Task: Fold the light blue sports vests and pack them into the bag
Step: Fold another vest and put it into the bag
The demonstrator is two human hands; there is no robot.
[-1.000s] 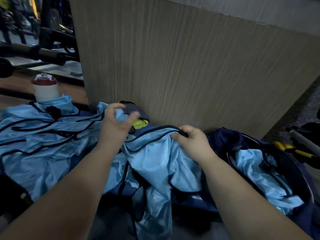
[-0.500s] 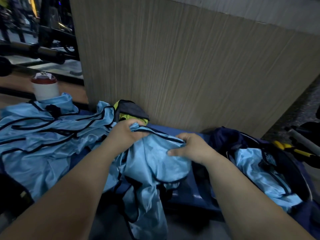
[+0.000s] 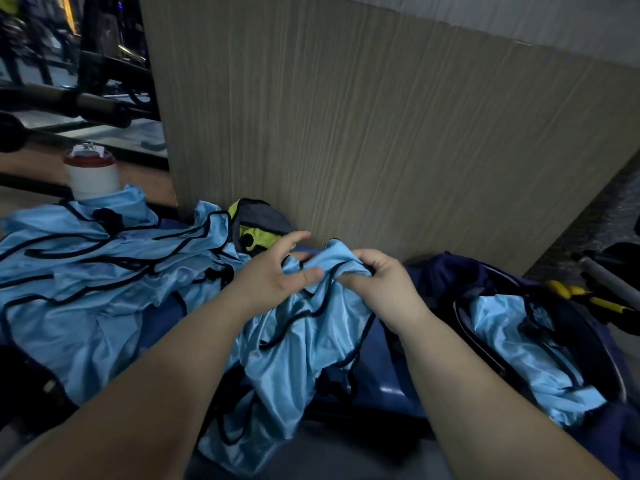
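One vest [image 3: 304, 341]; right hand [image 3: 381, 285] clenches its top edge; left hand [image 3: 270, 275] seemingly pinches alongside.

Light blue vest [image 3: 304, 341] with black trim, navy bag [image 3: 446, 275], yellow-grey garment [image 3: 263, 220]

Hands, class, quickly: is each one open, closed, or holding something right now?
Left hand: pinching the light blue vest.
Right hand: gripping the same vest, fingers curled.
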